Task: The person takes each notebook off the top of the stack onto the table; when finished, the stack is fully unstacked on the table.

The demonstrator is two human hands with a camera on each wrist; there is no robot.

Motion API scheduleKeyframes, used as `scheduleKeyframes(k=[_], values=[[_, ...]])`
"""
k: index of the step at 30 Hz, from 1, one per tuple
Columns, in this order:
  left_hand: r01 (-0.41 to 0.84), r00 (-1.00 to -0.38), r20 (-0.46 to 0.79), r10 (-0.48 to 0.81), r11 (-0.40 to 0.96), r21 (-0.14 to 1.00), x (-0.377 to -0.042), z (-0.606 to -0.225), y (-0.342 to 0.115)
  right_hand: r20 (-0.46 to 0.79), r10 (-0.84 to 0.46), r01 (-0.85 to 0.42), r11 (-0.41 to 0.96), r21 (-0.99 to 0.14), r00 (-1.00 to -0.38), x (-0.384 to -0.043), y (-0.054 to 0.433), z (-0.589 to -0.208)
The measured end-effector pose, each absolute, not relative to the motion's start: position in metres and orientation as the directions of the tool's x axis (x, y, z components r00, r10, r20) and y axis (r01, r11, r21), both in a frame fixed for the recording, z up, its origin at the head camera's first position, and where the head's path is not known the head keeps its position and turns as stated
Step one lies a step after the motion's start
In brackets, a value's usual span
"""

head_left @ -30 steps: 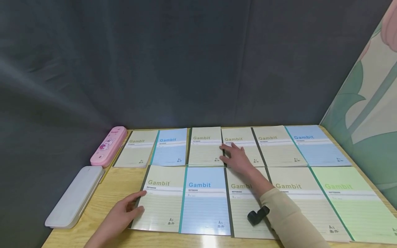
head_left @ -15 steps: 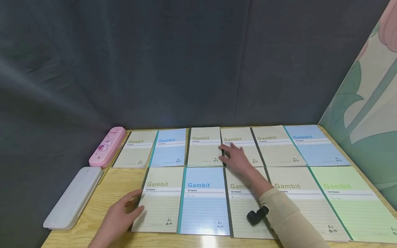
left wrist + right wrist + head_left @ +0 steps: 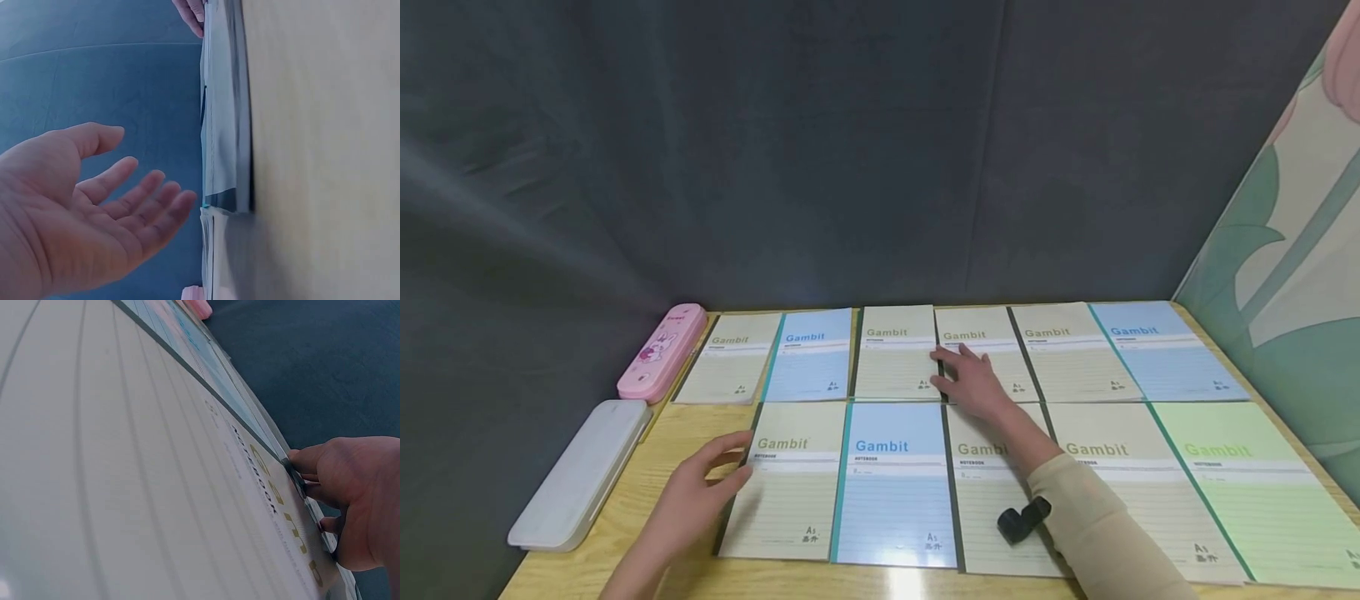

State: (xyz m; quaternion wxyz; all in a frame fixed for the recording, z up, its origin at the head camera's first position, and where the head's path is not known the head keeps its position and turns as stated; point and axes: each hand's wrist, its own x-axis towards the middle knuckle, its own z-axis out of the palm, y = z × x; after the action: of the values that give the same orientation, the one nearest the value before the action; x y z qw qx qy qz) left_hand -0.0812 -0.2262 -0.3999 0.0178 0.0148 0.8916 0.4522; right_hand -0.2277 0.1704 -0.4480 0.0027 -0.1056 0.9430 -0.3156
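My left hand [image 3: 700, 492] hovers at the left edge of a beige Gambit notebook [image 3: 786, 500], front row, far left. Its fingers are relaxed and hold nothing; in the left wrist view the hand [image 3: 94, 215] shows its palm, apart from the notebooks' edges. My right hand [image 3: 976, 385] rests with spread, relaxed fingers on a beige notebook [image 3: 996, 325] in the back row, fingertips at the seam with another beige notebook [image 3: 891, 358] on its left. In the right wrist view those fingertips [image 3: 306, 456] sit at the far notebooks. A blue notebook [image 3: 895, 517] lies beside the front-left one.
Several more beige and blue notebooks and one green notebook [image 3: 1262, 500] lie in two tight rows on the wooden table [image 3: 692, 425]. At left are a pink pencil case [image 3: 662, 354] and a white case [image 3: 580, 475]. A dark curtain [image 3: 850, 167] hangs behind.
My left hand has lifted off the front-left notebook's edge and moved slightly up. That notebook's top edge now sits straighter along the row. My right hand stays in place.
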Motion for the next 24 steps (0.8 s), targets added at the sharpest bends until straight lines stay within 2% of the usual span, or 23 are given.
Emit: scheduleKeyframes(k=[8,18,24], values=[[0.082,-0.991,0.01,0.133,0.548,0.833,-0.116,-0.4,-0.212,0.055,-0.201,-0.194,0.786,-0.587,-0.978,-0.229,0.171,-0.446],[0.076,-0.981,-0.015,0.194,0.455,0.887,-0.161,-0.408,-0.176,0.046,-0.193,-0.182,0.784,-0.593,-0.98,-0.229,0.172,-0.446],[0.072,-0.971,-0.027,0.237,0.401,0.913,-0.177,-0.411,-0.151,0.06,-0.197,-0.193,0.777,-0.599,-0.979,-0.228,0.171,-0.449]])
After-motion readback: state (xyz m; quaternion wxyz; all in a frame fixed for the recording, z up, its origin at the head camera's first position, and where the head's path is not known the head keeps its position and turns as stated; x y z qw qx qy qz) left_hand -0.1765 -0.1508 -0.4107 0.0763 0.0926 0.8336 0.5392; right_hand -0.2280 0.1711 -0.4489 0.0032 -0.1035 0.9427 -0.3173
